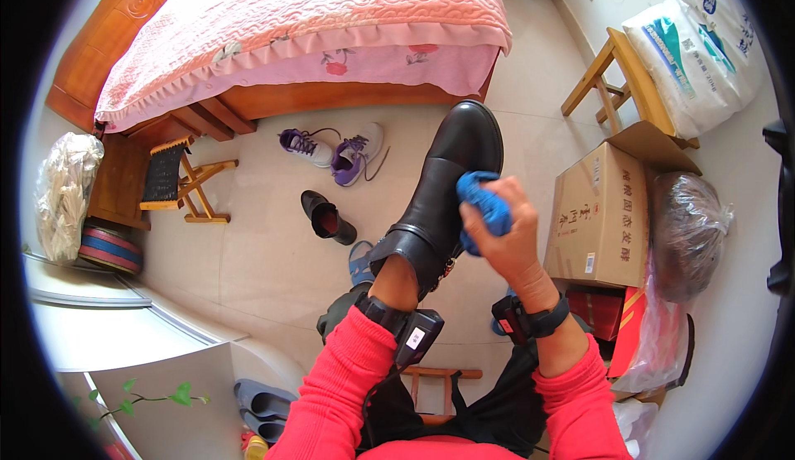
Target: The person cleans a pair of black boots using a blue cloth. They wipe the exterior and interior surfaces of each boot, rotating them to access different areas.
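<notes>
A black leather ankle boot (444, 174) is held up before me, its toe pointing away toward the bed. My left hand (396, 283) reaches into the boot's shaft and supports it from inside; the fingers are hidden there. A strap and a metal chain trim show around the ankle. In my right hand (506, 230) is a bunched blue cloth (484, 208), pressed against the right side of the boot. Another black ankle boot (329, 218) lies on the floor to the left, its opening toward me.
Purple-and-white sneakers (348, 152) lie beyond the second boot. A folding stool (180, 180) stands at left. The bed (372, 96) spans the far side. At right are a cardboard box (599, 218), a plastic-bagged bundle (689, 236) and a wooden stool (640, 81) bearing a white sack (695, 56).
</notes>
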Available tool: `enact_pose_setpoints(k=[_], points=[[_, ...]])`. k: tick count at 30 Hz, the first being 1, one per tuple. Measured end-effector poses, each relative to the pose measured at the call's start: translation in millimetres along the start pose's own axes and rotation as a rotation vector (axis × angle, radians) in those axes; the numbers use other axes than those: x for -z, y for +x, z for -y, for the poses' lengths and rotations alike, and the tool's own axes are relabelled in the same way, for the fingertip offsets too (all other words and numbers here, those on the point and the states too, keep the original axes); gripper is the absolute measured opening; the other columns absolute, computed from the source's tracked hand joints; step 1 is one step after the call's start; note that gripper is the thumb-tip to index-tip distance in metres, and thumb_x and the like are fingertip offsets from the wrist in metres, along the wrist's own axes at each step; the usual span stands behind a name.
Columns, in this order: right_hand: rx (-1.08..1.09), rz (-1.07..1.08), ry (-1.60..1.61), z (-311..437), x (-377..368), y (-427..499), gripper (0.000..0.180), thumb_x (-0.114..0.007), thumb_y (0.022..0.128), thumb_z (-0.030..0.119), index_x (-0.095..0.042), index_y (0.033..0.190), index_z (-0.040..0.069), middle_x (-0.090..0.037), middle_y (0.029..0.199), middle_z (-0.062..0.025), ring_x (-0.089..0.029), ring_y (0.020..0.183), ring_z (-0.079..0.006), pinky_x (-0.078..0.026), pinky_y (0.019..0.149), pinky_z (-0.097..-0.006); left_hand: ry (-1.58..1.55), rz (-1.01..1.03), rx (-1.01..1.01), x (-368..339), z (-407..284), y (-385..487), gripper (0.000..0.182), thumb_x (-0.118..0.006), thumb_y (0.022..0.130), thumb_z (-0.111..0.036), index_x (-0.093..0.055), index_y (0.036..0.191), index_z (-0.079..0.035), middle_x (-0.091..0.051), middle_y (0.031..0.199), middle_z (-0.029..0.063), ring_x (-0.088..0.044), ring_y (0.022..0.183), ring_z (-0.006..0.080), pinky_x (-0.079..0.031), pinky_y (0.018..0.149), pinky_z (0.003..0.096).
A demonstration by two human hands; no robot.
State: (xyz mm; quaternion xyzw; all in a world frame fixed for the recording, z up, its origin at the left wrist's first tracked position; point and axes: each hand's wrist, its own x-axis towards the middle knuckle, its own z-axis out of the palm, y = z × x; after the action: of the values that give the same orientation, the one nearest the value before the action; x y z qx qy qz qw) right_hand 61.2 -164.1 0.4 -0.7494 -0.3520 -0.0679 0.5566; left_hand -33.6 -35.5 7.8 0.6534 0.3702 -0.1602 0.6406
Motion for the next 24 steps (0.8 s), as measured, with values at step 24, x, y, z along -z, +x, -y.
enact_pose_setpoints(k=[24], points=[[0.08,-0.045,-0.118,2.4,7.8,6.3,0.026,-0.08,0.078,0.015,-0.069,0.099,0.005,-0.064,0.094,-0.0101,-0.064,0.09,-0.0299,-0.052,0.08,-0.037,-0.276,0.018,-0.319,-9.6,63.9,24.2,0.027,-0.053,0.102,-0.033,-0.055,0.119,-0.012,-0.062,0.102,0.0038,-0.059,0.08,0.0136,-0.053,0.061,0.0298]])
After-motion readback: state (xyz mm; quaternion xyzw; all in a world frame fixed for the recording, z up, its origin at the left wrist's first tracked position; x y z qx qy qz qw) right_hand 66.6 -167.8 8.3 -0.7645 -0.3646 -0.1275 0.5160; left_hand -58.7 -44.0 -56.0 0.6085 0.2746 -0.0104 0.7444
